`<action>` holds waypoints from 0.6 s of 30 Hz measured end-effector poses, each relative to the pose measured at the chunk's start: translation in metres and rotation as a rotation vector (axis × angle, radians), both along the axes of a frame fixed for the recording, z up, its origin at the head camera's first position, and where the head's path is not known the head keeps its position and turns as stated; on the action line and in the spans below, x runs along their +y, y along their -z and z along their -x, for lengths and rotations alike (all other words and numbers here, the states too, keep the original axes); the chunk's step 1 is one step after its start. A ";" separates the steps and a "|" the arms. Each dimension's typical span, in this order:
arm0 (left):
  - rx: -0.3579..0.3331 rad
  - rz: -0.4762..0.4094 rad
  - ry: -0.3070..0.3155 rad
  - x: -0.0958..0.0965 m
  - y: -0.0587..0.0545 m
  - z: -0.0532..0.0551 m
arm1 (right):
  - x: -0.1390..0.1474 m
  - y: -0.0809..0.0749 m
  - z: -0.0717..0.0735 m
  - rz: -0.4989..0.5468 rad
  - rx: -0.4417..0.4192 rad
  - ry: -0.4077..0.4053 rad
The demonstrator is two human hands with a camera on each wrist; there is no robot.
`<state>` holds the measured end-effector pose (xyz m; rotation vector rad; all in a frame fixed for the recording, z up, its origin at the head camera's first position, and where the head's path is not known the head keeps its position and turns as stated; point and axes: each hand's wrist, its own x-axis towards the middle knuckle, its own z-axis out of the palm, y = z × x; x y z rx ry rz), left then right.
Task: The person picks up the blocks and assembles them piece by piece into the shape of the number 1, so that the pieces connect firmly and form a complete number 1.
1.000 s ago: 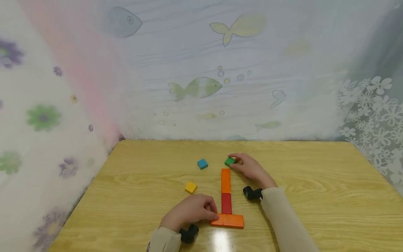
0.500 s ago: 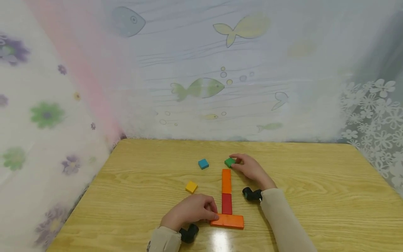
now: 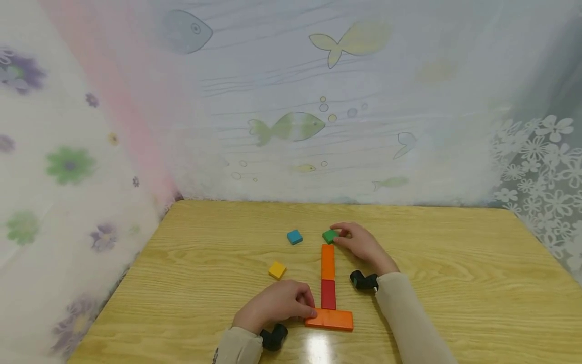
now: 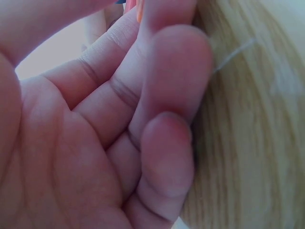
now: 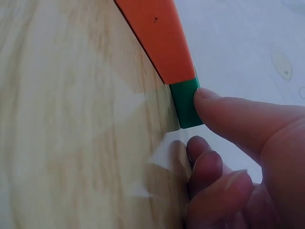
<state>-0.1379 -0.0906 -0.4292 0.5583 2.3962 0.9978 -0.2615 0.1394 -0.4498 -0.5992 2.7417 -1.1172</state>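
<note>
Flat toy blocks form an upside-down T in the head view. Its base is a long orange block [image 3: 335, 320] lying crosswise, with a red block [image 3: 328, 294] and another orange block [image 3: 328, 262] lined up beyond it. My left hand [image 3: 275, 305] holds the left end of the base block, thumb on it and the other fingers bent. At the far end, my right hand [image 3: 362, 247] pinches a small green block [image 3: 328, 236] between thumb and index finger. The right wrist view has the green block [image 5: 186, 106] right at the orange block's end, the thumb [image 5: 224, 112] against it.
A blue block [image 3: 294, 236] and a yellow block [image 3: 277, 270] lie apart on the wooden table [image 3: 191, 263], left of the row. Dark wrist cameras sit below both hands. Patterned cloth [image 3: 273, 65] hangs behind the table and down its sides.
The green block has shifted slightly left, more in line with the orange block, while the right hand keeps hold of it. The left hand stays in place. The head view has shifted a little.
</note>
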 end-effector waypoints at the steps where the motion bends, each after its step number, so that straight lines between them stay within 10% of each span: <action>1: 0.002 0.001 0.000 0.000 0.000 0.000 | 0.000 0.000 0.000 0.004 -0.001 0.000; 18: 0.011 0.002 -0.004 0.001 0.001 0.000 | -0.001 0.001 -0.001 0.020 -0.013 0.012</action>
